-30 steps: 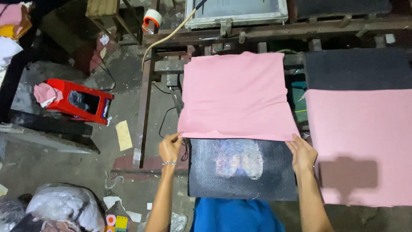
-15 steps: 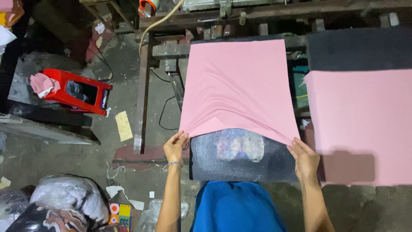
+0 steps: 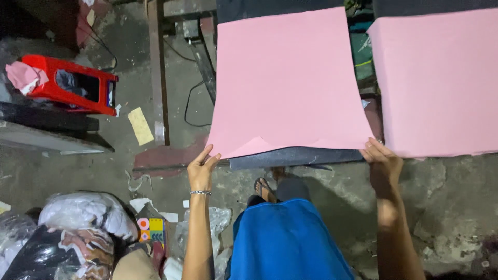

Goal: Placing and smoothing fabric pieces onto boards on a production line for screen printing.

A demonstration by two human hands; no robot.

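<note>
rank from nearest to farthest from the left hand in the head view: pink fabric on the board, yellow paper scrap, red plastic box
1. Pink fabric on the board: the left hand is at its lower left corner.
2. Yellow paper scrap: on the floor, up and left.
3. Red plastic box: farthest left.

Both forearms are seen bare, no sleeves reaching the wrists. A thin beaded silver bracelet [image 3: 200, 193] is worn on the wrist of the left hand [image 3: 201, 168]. Nothing is worn on the right hand [image 3: 383, 162] or its wrist. A bright blue garment [image 3: 286, 242] is seen over the lower body. A dark flip-flop sandal [image 3: 263, 187] is worn on one foot.
</note>
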